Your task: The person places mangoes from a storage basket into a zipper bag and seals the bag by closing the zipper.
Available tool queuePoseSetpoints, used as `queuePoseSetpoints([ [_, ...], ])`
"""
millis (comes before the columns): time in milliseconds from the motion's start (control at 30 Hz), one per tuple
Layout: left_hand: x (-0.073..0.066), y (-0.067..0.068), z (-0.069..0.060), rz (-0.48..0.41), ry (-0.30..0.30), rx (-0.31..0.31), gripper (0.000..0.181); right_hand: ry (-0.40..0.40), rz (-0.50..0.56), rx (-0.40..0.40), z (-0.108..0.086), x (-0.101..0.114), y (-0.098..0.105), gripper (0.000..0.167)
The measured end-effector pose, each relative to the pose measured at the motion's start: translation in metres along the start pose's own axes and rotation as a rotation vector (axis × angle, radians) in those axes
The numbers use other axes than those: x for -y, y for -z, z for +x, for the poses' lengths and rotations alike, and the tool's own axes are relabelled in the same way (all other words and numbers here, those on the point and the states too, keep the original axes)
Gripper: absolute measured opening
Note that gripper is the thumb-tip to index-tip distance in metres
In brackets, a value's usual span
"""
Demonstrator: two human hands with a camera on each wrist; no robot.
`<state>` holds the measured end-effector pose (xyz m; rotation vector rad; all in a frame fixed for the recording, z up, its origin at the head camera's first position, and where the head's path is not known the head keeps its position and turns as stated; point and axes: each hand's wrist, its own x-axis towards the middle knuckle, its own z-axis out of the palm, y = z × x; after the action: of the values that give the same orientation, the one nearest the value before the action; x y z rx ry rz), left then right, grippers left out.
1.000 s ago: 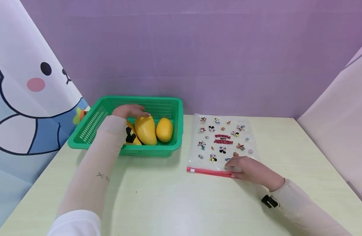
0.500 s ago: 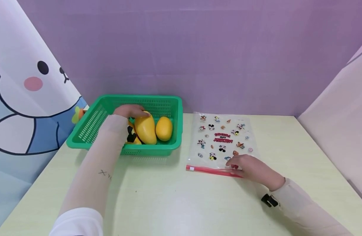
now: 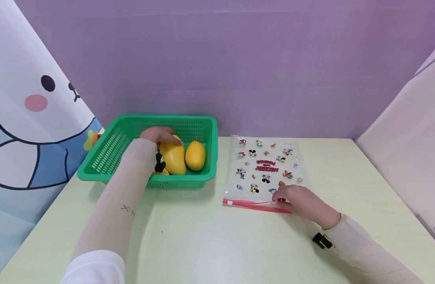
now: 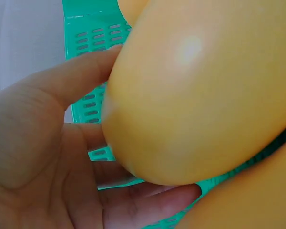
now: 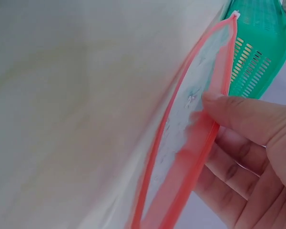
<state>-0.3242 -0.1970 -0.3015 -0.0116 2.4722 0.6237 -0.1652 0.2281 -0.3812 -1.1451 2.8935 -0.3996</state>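
Note:
In the head view, my left hand (image 3: pixel 159 135) reaches into a green plastic basket (image 3: pixel 182 178) and grips the far end of a yellow mango (image 3: pixel 173 159). The left wrist view has the thumb on one side of this mango (image 4: pixel 190 95) and the fingers curled along the other. A second mango (image 3: pixel 195 156) lies to its right; another, partly hidden by my wrist, is on its left. My right hand (image 3: pixel 306 203) pinches one red edge of a clear zip bag (image 3: pixel 249 177) printed with cartoon figures. The bag's mouth gapes in the right wrist view.
A white slider (image 3: pixel 229 202) sits at the left end of the bag's red zip. The pale table (image 3: pixel 189 244) extends in front of basket and bag. A purple cloth (image 3: pixel 217 67) hangs close behind them, with printed cloth at the left.
My right hand has raised one red edge of the bag, so the gap between the two edges is wider. My left hand stays at the same mango, its grip closer around it.

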Motion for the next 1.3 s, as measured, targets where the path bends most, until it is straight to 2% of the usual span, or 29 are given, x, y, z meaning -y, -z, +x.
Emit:
queuePoseSetpoints([
  [233, 0.002, -0.001, 0.002, -0.049, 0.023, -0.006, 0.082, -0.017, -0.04, -0.041, 0.001, 0.001, -0.001, 0.014],
  [500, 0.005, -0.001, 0.006, 0.065, 0.012, -0.004, 0.074, -0.009, -0.045, -0.091, 0.002, -0.002, -0.003, 0.017],
  [733, 0.008, 0.003, 0.004, 0.095, 0.0, -0.005, 0.066, -0.02, -0.038, -0.089, 0.003, 0.0, -0.002, 0.015],
  [1033, 0.012, 0.007, 0.002, -0.014, -0.003, 0.007, 0.074, -0.039, -0.045, -0.076, 0.002, 0.002, 0.003, 0.016],
  [1300, 0.013, 0.01, 0.004, -0.109, -0.048, 0.006, 0.082, -0.044, -0.037, -0.091, 0.001, 0.002, 0.004, 0.016],
])
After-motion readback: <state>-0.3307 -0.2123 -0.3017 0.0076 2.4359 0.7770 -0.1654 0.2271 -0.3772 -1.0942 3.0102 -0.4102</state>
